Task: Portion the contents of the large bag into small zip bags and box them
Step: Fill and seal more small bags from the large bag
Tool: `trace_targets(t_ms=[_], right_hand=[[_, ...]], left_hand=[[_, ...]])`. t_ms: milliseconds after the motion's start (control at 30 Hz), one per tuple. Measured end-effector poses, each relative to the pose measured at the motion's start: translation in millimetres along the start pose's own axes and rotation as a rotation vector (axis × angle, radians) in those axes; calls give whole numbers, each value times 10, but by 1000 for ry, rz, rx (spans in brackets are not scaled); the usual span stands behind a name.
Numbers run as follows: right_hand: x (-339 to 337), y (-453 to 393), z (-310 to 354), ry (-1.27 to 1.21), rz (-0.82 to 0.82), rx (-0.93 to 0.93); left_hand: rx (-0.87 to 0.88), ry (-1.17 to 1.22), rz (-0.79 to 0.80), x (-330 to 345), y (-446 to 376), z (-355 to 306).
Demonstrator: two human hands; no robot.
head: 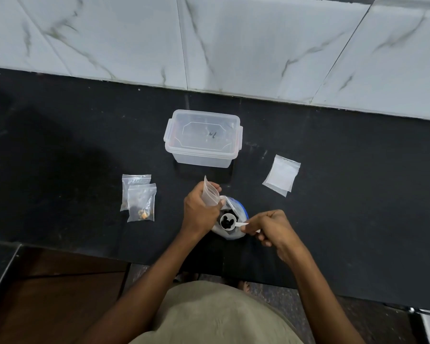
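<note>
My left hand [200,211] grips a small clear zip bag [210,193] upright, just above the large bag [236,207], which stands open on the black counter. My right hand [271,228] pinches the handle of a white scoop [228,221] that holds dark pieces over the large bag's mouth. Two filled small zip bags [140,201] lie overlapping to the left. A clear plastic box [202,139] with its lid on stands behind the large bag.
A stack of empty small zip bags [281,178] lies on the black counter [72,157] to the right. A marbled tile wall [209,40] rises behind. The counter's front edge runs just below my hands.
</note>
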State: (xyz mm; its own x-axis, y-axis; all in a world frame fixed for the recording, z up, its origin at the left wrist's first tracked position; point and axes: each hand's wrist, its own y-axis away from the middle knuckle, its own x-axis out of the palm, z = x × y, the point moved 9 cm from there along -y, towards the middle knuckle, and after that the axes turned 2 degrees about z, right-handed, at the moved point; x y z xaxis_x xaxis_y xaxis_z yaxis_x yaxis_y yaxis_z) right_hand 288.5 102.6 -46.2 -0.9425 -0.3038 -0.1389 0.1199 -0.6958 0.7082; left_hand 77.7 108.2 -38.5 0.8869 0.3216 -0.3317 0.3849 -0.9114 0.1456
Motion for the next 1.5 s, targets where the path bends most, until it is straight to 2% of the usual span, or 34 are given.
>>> trace_targets(t_ms=[300, 500, 767, 900, 967, 1100, 1167, 1500], right_hand=[[-195, 248, 429, -108, -60, -150], [-222, 539, 896, -191, -66, -341], [-74, 666, 1035, 37, -168, -478], [-75, 710, 1088, 210, -287, -599], [-50, 754, 1128, 289, -341, -708], [131, 973, 1236, 525, -439, -1050], [200, 1059, 1236, 583, -469, -1149], [237, 1174, 1233, 628, -582, -1291]], left_hand=[[121, 25, -18, -67, 58, -224], [220, -90, 36, 45, 89, -376], [303, -41, 29, 76, 89, -516], [328, 35, 18, 54, 106, -571], [345, 45, 34, 62, 105, -600], [343, 53, 4, 37, 115, -643], [328, 62, -18, 21, 110, -657], [331, 79, -58, 11, 84, -661]])
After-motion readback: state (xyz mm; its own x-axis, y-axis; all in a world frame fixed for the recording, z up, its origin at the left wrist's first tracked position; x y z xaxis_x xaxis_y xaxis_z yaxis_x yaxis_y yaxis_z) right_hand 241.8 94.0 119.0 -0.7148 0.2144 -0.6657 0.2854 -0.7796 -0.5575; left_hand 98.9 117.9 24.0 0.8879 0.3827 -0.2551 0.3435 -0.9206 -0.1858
